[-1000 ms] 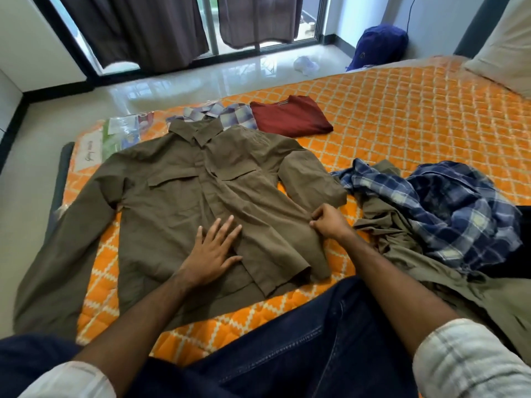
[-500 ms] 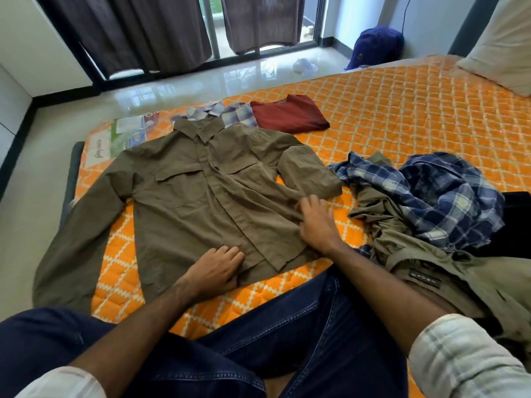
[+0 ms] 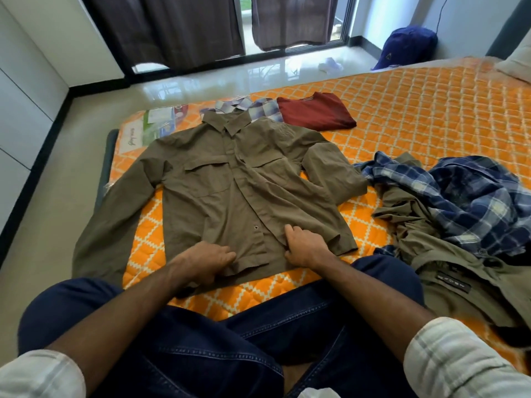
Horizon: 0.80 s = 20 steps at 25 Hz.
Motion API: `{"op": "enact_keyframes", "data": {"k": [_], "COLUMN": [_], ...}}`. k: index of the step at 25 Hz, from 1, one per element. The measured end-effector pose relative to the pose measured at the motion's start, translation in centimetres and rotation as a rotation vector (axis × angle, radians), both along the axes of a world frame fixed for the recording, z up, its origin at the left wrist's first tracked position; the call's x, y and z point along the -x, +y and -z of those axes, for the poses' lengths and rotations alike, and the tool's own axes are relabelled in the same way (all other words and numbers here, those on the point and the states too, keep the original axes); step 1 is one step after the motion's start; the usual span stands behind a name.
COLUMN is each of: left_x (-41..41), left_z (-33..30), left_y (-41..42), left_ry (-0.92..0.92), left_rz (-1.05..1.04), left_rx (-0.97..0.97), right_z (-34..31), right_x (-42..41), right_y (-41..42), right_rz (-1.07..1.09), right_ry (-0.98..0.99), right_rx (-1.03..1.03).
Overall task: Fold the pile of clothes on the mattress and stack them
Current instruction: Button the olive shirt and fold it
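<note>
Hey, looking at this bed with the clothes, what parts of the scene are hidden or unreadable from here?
Head view only:
- Pale plaid shirt: mostly covered by the olive shirt collar.
- Unfolded pile: cut off by the right edge; how many garments, unclear.
- Left hand fingertips: curled into the hem, hidden.
- Black label on the pile: too small to read.
- Pillow: cut off at right.
</note>
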<state>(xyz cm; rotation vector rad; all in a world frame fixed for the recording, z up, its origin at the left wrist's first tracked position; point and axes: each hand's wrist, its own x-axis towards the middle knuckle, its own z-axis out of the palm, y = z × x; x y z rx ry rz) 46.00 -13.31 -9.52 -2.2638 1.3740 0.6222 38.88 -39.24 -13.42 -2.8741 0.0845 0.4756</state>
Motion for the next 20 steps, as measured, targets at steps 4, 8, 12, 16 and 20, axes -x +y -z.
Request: {"op": "enact_keyframes", "data": {"k": [4, 8, 12, 16, 20], "left_x": [1.6, 1.1, 1.2, 1.9, 1.9], "left_z": [1.3, 1.4, 0.6, 1.5, 1.5], "left_y": [1.9, 4.4, 5.4, 6.1, 4.6], "left_ry": [-0.123, -0.215, -0.207, -0.224, -0.297], "left_rz": [-0.06, -0.233, -0.341, -0.336, -0.206], "left_rx": [0.224, 0.185, 0.055, 0.032, -0.045], "right_z": [-0.4, -0.6, 1.6, 1.9, 1.1], "right_x": [-0.5, -0.4, 0.2, -0.4, -0.9], "right_y": [0.0, 2.6, 6.3, 8.5, 8.4], "right_rz": [0.339, 0.112, -0.417, -0.527, -0.455], "right_ry": [0.038, -0.113, -0.258, -0.398, -0.402], "right_rx": [-0.579, -0.562, 0.103, 0.184, 0.109]}}
